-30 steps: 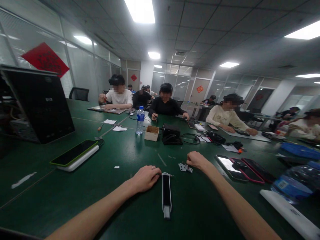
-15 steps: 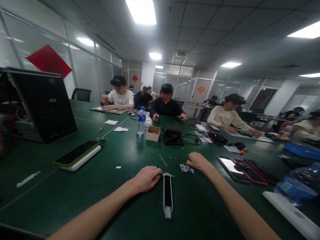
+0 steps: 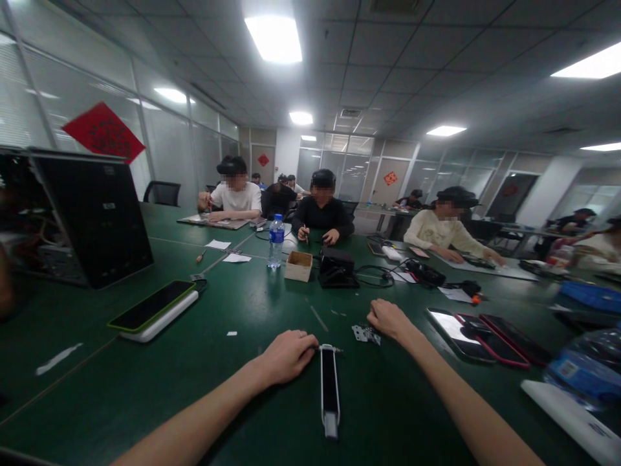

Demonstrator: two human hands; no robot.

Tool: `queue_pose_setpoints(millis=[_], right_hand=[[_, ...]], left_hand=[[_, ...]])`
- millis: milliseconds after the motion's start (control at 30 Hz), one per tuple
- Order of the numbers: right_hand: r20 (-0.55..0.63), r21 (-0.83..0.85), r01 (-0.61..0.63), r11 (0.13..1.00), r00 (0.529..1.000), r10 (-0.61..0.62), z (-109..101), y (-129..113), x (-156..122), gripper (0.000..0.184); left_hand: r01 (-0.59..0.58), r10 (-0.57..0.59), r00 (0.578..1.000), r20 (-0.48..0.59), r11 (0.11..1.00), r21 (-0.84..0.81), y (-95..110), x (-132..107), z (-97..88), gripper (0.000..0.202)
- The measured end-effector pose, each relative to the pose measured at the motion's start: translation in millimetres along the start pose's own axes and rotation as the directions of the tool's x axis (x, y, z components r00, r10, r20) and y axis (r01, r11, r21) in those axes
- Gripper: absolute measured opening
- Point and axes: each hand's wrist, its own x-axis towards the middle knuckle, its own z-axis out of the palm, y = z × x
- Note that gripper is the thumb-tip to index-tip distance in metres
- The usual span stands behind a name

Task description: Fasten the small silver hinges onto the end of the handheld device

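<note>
Head view looks along a long green workbench (image 3: 87,382) in a room of glass partitions, with a red diamond paper (image 3: 103,133) stuck on the glass at left. A black computer case (image 3: 92,220) stands open-sided on the bench at left. Across the bench sit a co-worker in a white T-shirt (image 3: 235,197), a co-worker in a black top (image 3: 323,223) and a co-worker in a cream top (image 3: 441,233), each with hands at the bench, well apart from the wearer's own.

Nearer lie a phone on a white power bank (image 3: 152,317), a group of three phones (image 3: 485,340), a black box-shaped unit (image 3: 336,268) with cables, a small wooden box (image 3: 298,266) and a water bottle (image 3: 276,243).

At the centre, a slim black-and-white bar (image 3: 330,388) with metal ends lies lengthwise on the bench. The left hand (image 3: 286,357), wearing a ring, sits curled with its fingers together at the bar's far tip, touching or just beside it; whether it pinches the tip, I cannot tell. The right hand (image 3: 388,320) is curled closed, with nothing visible in it, just behind a small metal hinge (image 3: 366,334) lying flat on the bench, between the hand and the bar.
</note>
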Motion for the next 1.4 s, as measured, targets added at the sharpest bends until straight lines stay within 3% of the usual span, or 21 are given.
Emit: queue_pose_setpoints(millis=[200, 400, 633, 967, 1400], right_hand=[[-0.195, 0.36, 0.228, 0.904, 0.967, -0.166, -10, -39, -50, 0.016], [-0.224, 0.505, 0.288, 0.814, 0.954, -0.198, -2, -71, -84, 0.013], [-0.248, 0.589, 0.3, 0.75, 0.951, -0.186, 8, -71, -85, 0.012], [-0.236, 0.673, 0.289, 0.681, 0.956, -0.172, 2, -74, -86, 0.009], [-0.182, 0.711, 0.252, 0.656, 0.968, -0.175, 3, -78, -83, 0.014]], left_hand=[[-0.027, 0.027, 0.999, -0.02, 0.999, 0.023, -1, 2, 2.7, 0.019], [-0.062, 0.064, 0.997, -0.04, 0.997, 0.044, -2, 4, 5.4, 0.018], [-0.059, 0.06, 0.997, -0.039, 0.998, 0.035, -5, 5, 8.8, 0.018], [-0.058, 0.059, 0.997, -0.042, 0.998, 0.035, -7, 6, 9.5, 0.018], [-0.066, 0.068, 0.996, -0.05, 0.997, 0.036, -5, 5, 8.2, 0.017]])
